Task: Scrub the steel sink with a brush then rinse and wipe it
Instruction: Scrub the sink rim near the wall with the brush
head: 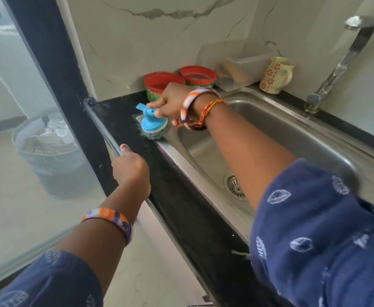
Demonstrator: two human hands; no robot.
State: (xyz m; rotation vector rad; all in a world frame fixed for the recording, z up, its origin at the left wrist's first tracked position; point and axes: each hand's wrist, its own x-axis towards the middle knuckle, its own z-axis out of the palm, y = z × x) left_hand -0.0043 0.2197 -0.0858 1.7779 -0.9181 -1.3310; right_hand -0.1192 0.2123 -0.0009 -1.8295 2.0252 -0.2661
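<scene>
Steel sink (292, 138) set into black counter (181, 196); drain strainer (235, 187) visible at basin floor, partly behind right forearm.

Right hand (170, 100) reaches across the basin to the sink's far-left corner, fingers curled round the top knob of a blue brush (154, 122). Brush sits bristles-down on the sink's flat rim at that corner, right where steel meets counter. Bangle and red-yellow thread on right wrist.

Left hand (130, 169) closed around the front edge of the counter, thumb up, gripping a metal edge strip. Striped bangle on left wrist. Blue printed sleeves on both arms.

Back-left corner of counter: two green tubs with red rims (179, 82), side by side, just behind the right hand. Clear plastic container (243, 63) beside them against the wall. Floral mug (275, 75) at the sink's back edge. Steel tap (341, 63) at back right. No water seen running, though motion blur limits this.

Pale bucket (48, 156) on floor, seen through glass panel at left.
</scene>
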